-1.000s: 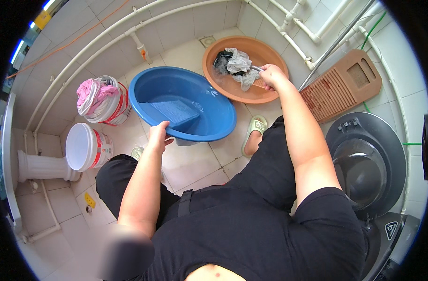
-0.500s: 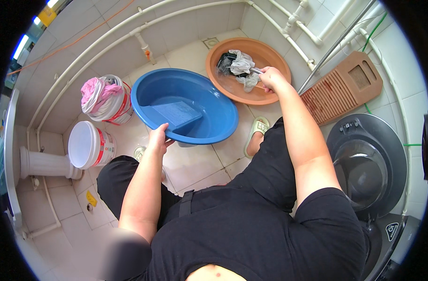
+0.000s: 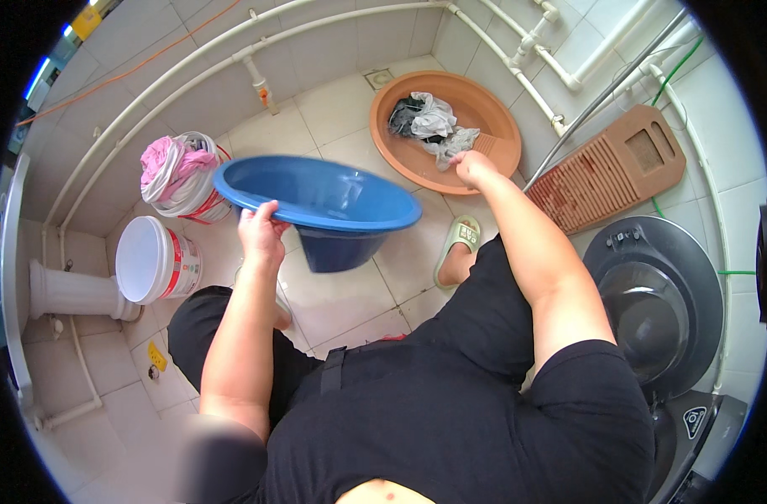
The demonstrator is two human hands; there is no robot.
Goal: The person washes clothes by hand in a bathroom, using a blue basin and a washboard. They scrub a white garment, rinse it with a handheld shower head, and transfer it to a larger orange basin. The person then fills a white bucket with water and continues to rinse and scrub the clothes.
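My left hand [image 3: 263, 231] is closed round the near left rim of a large blue basin [image 3: 350, 245], which is tilted up so that its side and base show. Above the near edge of an orange-brown basin [image 3: 392, 160] is my right hand [image 3: 474, 168], its fingers curled together. Whether anything is in those fingers cannot be made out. Wet white cloth [image 3: 436, 118] and dark cloth [image 3: 403, 116] lie bunched in the orange-brown basin, beside its moulded ridges. A loose end of pale cloth trails close to my right fingers.
At the left stand a bucket heaped with pink and white laundry [image 3: 178, 172] and a white bucket [image 3: 144, 260]. A brown washboard [image 3: 602, 172] leans at the right, near a metal pole [image 3: 597, 105]. A dark washing machine with its lid [image 3: 652, 311] raised is beside me.
The blue basin has been tipped up, its near side lifted by my left hand. My right hand has drawn back from the cloth toward the near rim of the orange-brown basin.
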